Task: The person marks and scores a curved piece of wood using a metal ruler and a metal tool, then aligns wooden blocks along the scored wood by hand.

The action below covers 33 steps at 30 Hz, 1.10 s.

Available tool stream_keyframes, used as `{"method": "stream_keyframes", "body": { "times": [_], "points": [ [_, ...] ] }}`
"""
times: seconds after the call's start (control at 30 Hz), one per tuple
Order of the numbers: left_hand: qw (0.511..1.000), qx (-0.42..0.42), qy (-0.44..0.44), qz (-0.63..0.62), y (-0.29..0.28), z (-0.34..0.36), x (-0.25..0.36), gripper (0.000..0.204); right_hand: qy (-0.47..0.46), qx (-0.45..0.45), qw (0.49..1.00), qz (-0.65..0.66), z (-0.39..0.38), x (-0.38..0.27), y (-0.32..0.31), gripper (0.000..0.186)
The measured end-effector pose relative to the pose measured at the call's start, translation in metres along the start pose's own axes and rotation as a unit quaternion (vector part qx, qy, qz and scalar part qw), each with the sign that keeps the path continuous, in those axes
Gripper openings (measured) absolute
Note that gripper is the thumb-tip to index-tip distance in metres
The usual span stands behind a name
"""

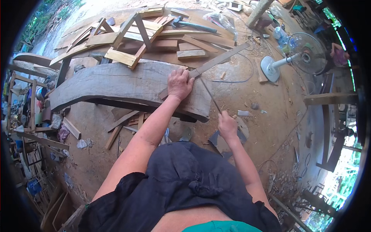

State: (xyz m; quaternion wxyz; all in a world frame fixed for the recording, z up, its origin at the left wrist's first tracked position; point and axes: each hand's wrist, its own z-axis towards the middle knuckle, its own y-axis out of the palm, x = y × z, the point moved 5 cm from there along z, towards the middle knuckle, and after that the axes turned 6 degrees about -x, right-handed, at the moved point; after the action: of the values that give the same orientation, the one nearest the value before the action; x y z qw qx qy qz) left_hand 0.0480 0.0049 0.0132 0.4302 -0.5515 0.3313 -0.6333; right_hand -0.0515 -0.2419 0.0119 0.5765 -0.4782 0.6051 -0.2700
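"Grey, cracked wood makes up our biggest entry: a long, thick slab serving as the surface (pixel 119 79), one long side curved, set crosswise in front of us. What next?"

"Heap of boards (pixel 164 45) behind it, mixed browns, small frames lying on top. Then the fan (pixel 288 60), white base, round cage, on the right, well apart from the slab."

"And our workpiece?"

"Wooden strip (pixel 222 60), dark brown. It lies aslant across the right end of the surface, its far end jutting past the edge."

"We note a hammer (pixel 199 26) too, bluish handle, on the heap."

"Smaller again: a thin, dark tool (pixel 210 93), narrow as a rod. Its far end is at the strip's near edge. Kind unclear."

"Our hands?"

"Left hand (pixel 179 83) rests over the strip, fingers bent. We cannot tell whether that grip closes around the wood. Right hand (pixel 227 124): grip curled tight about the tool's near end, just off the slab."
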Motion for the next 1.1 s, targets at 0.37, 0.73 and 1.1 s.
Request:
{"method": "stream_keyframes", "body": {
  "times": [0.37, 0.73, 1.1],
  "points": [
    [0.995, 0.02, 0.092, -0.031, -0.006, -0.004, 0.014, 0.028, 0.017, 0.033, 0.999, 0.008, 0.07, -0.029, -0.002, 0.022],
    [0.996, 0.012, 0.078, -0.035, -0.006, -0.006, 0.01, 0.027, 0.033, 0.005, 0.999, -0.02, 0.072, -0.043, 0.012, 0.023],
    [0.996, 0.023, 0.084, -0.025, 0.003, 0.0, 0.003, 0.029, -0.012, 0.018, 0.998, -0.06, 0.085, -0.041, 0.016, 0.02]
  ]
}}
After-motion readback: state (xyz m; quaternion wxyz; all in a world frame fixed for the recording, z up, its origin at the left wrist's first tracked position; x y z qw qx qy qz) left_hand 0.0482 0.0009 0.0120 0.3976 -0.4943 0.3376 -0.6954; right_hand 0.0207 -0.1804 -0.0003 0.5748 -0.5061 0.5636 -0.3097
